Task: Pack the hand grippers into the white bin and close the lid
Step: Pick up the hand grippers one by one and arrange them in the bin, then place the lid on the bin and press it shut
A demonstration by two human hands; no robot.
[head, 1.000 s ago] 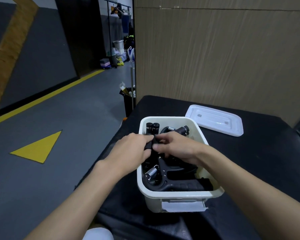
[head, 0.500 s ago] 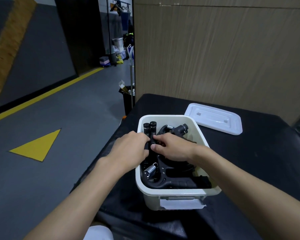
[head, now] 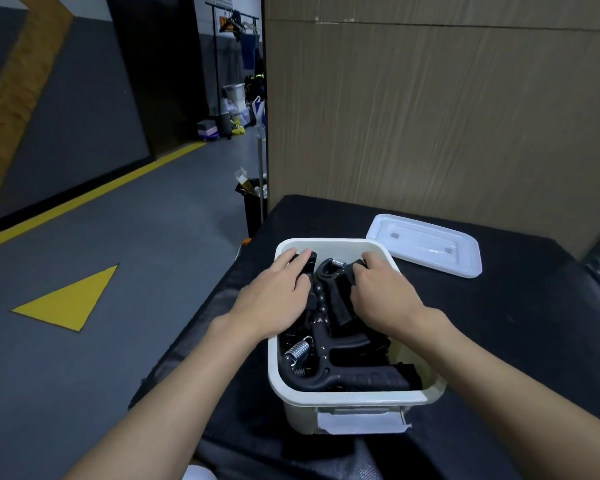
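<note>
Both hands have split apart since a second ago. They were bunched together over the middle of the pile, and now they've slid toward the far end of the bin, one to each side.

The left hand [head: 274, 299] lies over the black handle ends in the far left corner, fingers fairly straight and flat on top, so it's more pressing down than gripping. The right hand [head: 381, 292] is at the far right, with its fingers curled over the top of one gripper next to its little spring and its thumb against the handle, so it's got hold of that one.

The hand grippers [head: 343, 372] are all in the white bin [head: 357, 398], a tangled black heap that reaches about up to the rim. The nearest one lies on its side with its coil spring showing at the left.

The bin sits on the black surface [head: 516, 341] close to the left edge. The lid [head: 426, 245] is off, lying flat on the surface just behind the bin's far right corner.

A wood-look panel [head: 430, 116] stands behind the surface. Off to the left is grey floor with a yellow triangle [head: 70, 299] painted on it.
</note>
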